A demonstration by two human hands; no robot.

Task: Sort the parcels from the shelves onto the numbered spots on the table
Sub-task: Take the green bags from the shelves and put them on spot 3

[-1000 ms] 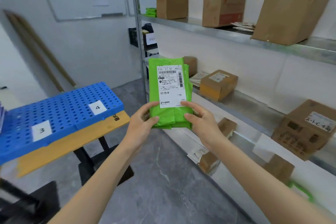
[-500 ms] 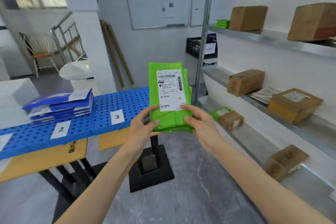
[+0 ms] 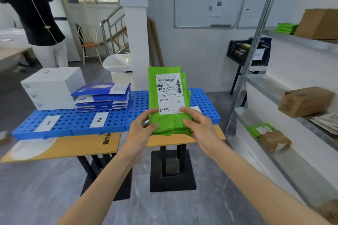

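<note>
I hold a green plastic parcel [image 3: 167, 87] with a white shipping label upright in front of me. My left hand [image 3: 141, 129] grips its lower left corner and my right hand [image 3: 200, 128] grips its lower right corner. Behind it lies the blue perforated table top [image 3: 76, 124] with paper labels 1 [image 3: 48, 123] and 2 [image 3: 99, 119]; the parcel hides the labels further right. White boxes [image 3: 51, 87] stand behind label 1. A stack of blue and white mailers [image 3: 102, 96] lies behind label 2.
Metal shelves [image 3: 285, 155] on the right carry cardboard boxes [image 3: 305, 100] and green parcels [image 3: 259, 129]. A person in a black top [image 3: 36, 14] stands at the far left. A white basin [image 3: 117, 63] and a pillar stand behind the table. Black table bases stand on the grey floor.
My view has swung left from the shelves to the table. Labels 1 and 2 and the white boxes have come into sight. Both hands keep the same hold on the green parcel.
</note>
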